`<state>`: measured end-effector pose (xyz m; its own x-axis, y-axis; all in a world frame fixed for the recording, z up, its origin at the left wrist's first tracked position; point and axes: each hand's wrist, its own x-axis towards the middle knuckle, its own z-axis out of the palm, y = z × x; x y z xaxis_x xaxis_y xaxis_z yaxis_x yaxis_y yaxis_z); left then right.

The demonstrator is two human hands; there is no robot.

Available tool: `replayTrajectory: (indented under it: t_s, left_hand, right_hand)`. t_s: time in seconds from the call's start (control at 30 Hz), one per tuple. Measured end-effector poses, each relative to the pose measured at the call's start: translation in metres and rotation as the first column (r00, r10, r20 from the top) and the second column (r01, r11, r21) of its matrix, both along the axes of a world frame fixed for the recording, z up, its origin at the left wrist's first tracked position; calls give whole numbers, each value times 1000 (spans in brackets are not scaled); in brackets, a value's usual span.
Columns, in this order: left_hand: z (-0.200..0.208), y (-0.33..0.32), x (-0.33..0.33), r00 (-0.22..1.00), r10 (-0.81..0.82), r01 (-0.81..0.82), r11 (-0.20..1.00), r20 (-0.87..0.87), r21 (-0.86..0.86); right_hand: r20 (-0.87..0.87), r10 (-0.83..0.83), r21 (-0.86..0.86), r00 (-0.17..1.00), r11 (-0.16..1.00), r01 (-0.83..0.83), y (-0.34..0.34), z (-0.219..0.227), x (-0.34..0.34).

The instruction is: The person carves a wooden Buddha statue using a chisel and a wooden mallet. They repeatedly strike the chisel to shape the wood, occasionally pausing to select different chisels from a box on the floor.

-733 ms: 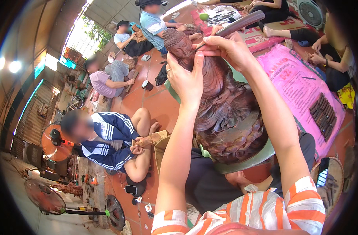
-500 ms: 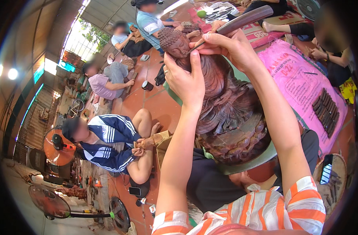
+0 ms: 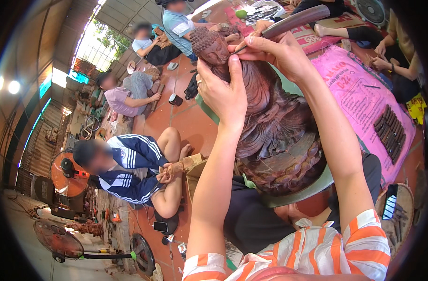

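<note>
A dark wooden Buddha statue (image 3: 274, 126) leans away from me, its curly-haired head (image 3: 214, 44) at the far end. My left hand (image 3: 222, 89), a ring on one finger, cups the statue's jaw and neck; some fingertips are hidden behind it. Its thumb points up beside the tool tip. In my right hand (image 3: 274, 51) is a carving chisel (image 3: 298, 21) with a long, thick brown handle, which rises to the upper right. The fingers pinch its thin dark shaft, whose tip is at the face near the mouth and cheek.
Right of the statue, a pink printed sack (image 3: 349, 93) bears a row of dark-handled carving tools (image 3: 389, 133). A round board (image 3: 398, 225) with a phone and tools lies at lower right. Several people sit around working. At left are a person in a navy jacket (image 3: 134, 164) and fans.
The chisel's tip and handle have shifted slightly to the right. The statue's head sits slightly differently, and my left thumb has moved a little. Both hands keep their holds.
</note>
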<state>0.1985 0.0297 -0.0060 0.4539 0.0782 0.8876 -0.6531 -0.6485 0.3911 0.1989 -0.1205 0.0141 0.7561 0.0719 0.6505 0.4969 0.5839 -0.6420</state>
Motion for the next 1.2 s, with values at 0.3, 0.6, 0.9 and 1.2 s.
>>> replayTrajectory:
  t_s: [0.3, 0.6, 0.9, 1.2]
  left_hand:
    - [1, 0, -1, 1000, 8, -8, 1000, -6, 8]
    - [2, -1, -4, 998, 55, -56, 997, 13, 45]
    - [4, -4, -8, 995, 102, -102, 992, 14, 67]
    - [0, -1, -6, 988, 146, -150, 984, 50, 96]
  right_hand:
    - [30, -69, -67, 997, 995, 71, 1, 1, -2]
    - [90, -135, -160, 987, 976, 148, 0, 3, -5]
    - [56, -98, -146, 994, 984, 105, 0, 1, 0]
    - [38, -107, -83, 994, 991, 109, 7, -1, -4]
